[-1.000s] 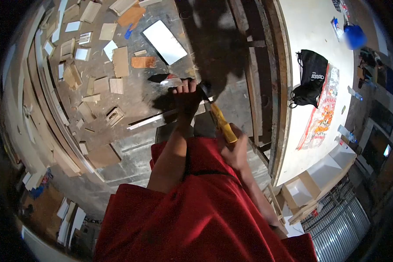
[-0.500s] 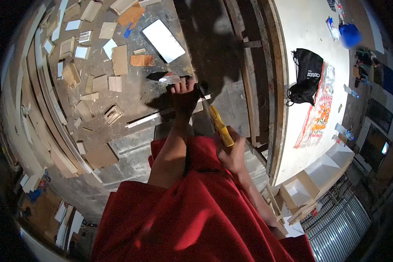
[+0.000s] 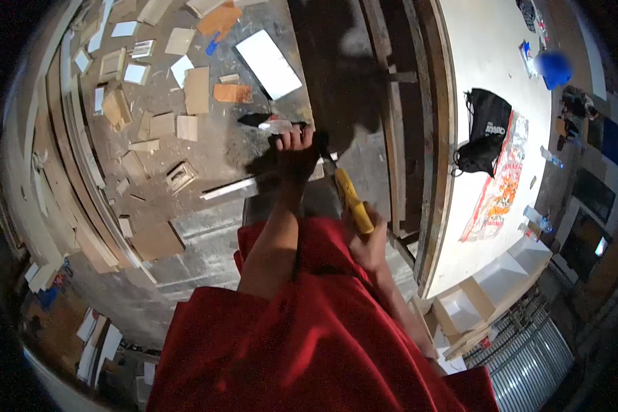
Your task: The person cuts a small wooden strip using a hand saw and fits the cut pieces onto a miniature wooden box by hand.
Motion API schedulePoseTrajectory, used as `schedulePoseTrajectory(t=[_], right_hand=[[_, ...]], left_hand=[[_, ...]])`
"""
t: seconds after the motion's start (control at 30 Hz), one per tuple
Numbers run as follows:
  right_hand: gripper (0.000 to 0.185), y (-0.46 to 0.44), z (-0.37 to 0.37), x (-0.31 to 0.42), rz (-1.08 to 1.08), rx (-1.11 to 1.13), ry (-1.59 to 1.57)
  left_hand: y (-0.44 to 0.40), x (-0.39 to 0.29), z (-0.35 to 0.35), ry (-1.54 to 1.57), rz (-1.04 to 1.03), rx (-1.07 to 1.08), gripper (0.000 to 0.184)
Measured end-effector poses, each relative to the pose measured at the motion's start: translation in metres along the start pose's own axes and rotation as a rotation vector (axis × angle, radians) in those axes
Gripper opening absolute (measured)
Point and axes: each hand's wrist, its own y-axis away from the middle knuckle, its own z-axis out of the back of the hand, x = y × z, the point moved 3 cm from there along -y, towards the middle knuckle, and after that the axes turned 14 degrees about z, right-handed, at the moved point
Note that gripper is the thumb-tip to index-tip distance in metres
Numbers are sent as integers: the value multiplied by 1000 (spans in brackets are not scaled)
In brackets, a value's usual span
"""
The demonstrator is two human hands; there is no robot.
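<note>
My right hand (image 3: 368,240) is wrapped round the yellow handle of a hand saw (image 3: 353,199). Its dark, narrow blade points away from me, past the table edge, and is mostly lost in shadow. Just left of the blade, my left hand (image 3: 296,156) presses down with curled fingers on a thin white strip (image 3: 230,188) at the table's near edge. The strip runs out to the left from under that hand. Close beyond the left fingertips lies a clear, shiny object with a dark end (image 3: 275,126), whose kind I cannot make out.
Several wood offcuts (image 3: 197,89), a white board (image 3: 268,64) and an orange-brown block (image 3: 233,93) lie on the worktable (image 3: 226,147). To the right, a pale panel (image 3: 453,268) carries a black drawstring bag (image 3: 487,117) and a printed plastic sack (image 3: 505,182). White box units (image 3: 505,268) stand nearby.
The saw and my right hand have shifted slightly toward me and right. My left hand stays on the strip. The whole view has moved a little.
</note>
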Motion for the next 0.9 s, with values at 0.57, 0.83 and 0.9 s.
schedulePoseTrajectory(t=[0.57,0.83,0.9], right_hand=[[14,-12,-6,4,116,-12,45],[21,-14,-4,-4,196,42,-1],[20,-13,-6,-2,178,81,82]], left_hand=[[-4,-3,1,-15,-15,30,24],[4,-1,0,-5,-10,42,31],[10,1,4,-69,-13,112,34]])
